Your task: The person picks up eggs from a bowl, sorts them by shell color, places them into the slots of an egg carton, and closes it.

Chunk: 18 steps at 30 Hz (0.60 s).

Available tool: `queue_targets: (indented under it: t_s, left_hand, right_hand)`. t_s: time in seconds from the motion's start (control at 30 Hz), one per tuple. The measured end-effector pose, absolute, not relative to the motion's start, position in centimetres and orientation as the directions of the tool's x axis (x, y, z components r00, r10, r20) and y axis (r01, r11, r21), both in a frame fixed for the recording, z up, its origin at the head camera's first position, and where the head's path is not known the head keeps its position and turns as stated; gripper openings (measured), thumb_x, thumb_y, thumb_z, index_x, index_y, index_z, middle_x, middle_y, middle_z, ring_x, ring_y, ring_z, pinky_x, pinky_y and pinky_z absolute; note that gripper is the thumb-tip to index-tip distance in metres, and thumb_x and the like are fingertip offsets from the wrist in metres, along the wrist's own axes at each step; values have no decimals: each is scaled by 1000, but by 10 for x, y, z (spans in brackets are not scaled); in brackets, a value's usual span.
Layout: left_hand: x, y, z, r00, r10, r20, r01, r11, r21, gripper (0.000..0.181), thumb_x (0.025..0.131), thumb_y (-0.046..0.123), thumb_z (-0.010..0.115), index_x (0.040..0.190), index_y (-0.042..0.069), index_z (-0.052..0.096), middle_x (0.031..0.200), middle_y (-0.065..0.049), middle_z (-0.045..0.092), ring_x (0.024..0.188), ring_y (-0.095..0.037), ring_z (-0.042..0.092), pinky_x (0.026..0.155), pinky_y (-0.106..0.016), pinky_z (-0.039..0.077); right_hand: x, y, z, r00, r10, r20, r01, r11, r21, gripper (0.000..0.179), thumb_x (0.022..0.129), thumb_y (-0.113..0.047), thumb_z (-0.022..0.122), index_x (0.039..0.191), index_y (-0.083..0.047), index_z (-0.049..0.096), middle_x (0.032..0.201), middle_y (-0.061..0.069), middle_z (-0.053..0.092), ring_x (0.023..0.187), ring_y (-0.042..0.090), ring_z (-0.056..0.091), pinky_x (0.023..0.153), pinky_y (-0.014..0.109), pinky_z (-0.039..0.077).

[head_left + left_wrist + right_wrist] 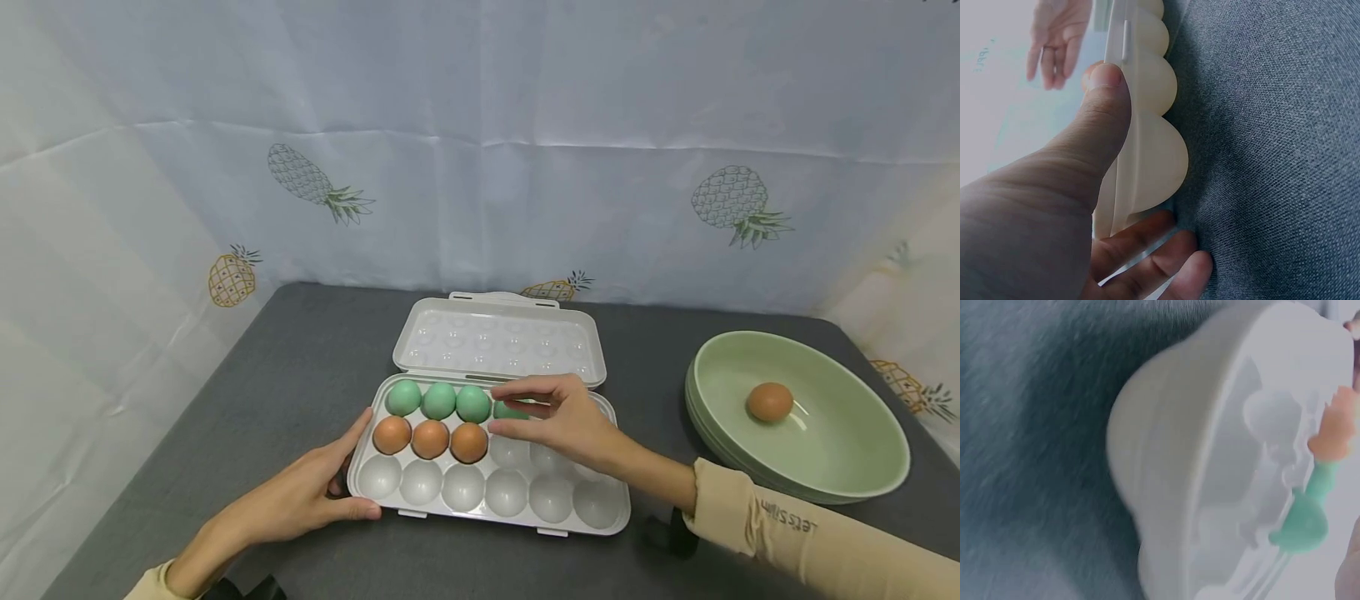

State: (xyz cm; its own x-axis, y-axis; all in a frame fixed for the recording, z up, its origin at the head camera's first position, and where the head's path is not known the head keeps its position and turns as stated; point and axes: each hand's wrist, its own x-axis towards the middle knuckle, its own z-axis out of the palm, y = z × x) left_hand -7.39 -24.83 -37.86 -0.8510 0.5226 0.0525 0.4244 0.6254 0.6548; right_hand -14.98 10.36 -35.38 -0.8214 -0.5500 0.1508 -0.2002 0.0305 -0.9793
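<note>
A white plastic egg box [551, 498] lies with its lid [498, 337] folded back. Several green eggs [439, 401] sit in its back row, and three brown eggs [468, 442] stand in the middle row at the left. My left hand [300, 492] holds the box's left end, thumb along the front edge. Over the back row, my right hand [558, 417] has its fingers and thumb spread about the rightmost green egg [512, 409], which they partly hide. In the right wrist view a gap shows between this green egg [1300, 525] and the visible finger.
Stacked light green bowls [847, 417] stand at the right, the top one holding a brown egg [770, 402]. The dark grey cloth [300, 358] covers the table. Behind hangs a white curtain [480, 208] with pineapple prints.
</note>
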Motion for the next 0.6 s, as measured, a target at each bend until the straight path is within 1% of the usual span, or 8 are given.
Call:
queue_targets:
  t_s: [0.1,0.17,0.27,0.37,0.4,0.6]
  left_hand:
    - [-74,-248,-378,-852,520,53,424,630,651,112,86,37,82,161,-7,12,91,7,54,70,6,46,63,-19,43]
    - [-74,-248,-378,-852,520,55,427,632,647,112,86,37,83,161,-7,12,91,8,54,70,6,46,63,-19,43]
    - [-73,-248,-378,-852,520,54,427,632,646,112,86,37,82,161,-6,12,89,8,53,69,7,46,62,-19,43]
    - [-73,-248,-378,-853,520,54,428,634,644,112,86,37,82,161,-7,12,88,9,52,68,7,45,62,-19,42]
    - [-73,-249,-378,-852,520,53,427,634,645,112,86,37,82,161,-7,11,88,9,52,69,7,45,62,-19,42]
    - [-73,-249,-379,-850,523,61,437,636,636,112,86,37,83,161,-7,12,89,10,53,70,6,46,63,-19,42]
  right_hand:
    - [-152,114,-349,-824,-544,158,-196,12,-981,44,84,-4,82,124,8,68,131,30,64,124,34,67,102,40,53]
    - [-152,120,-348,-828,-537,163,-197,7,-980,45,84,-3,82,125,8,68,131,25,66,122,24,68,102,38,53]
    - [-154,129,-346,-827,-530,190,-216,-14,-976,50,83,0,81,129,10,65,129,14,70,119,12,69,103,37,52]
    - [-156,137,-344,-821,-524,228,-246,-35,-969,53,82,3,81,131,12,62,125,5,73,117,9,69,101,36,53]
    - [-157,140,-343,-818,-523,241,-256,-44,-966,53,82,5,80,131,14,61,124,4,73,117,9,69,101,35,53]
    - [-165,164,-334,-783,-518,343,-346,-96,-933,43,83,12,76,124,18,63,120,-1,75,117,11,70,101,31,54]
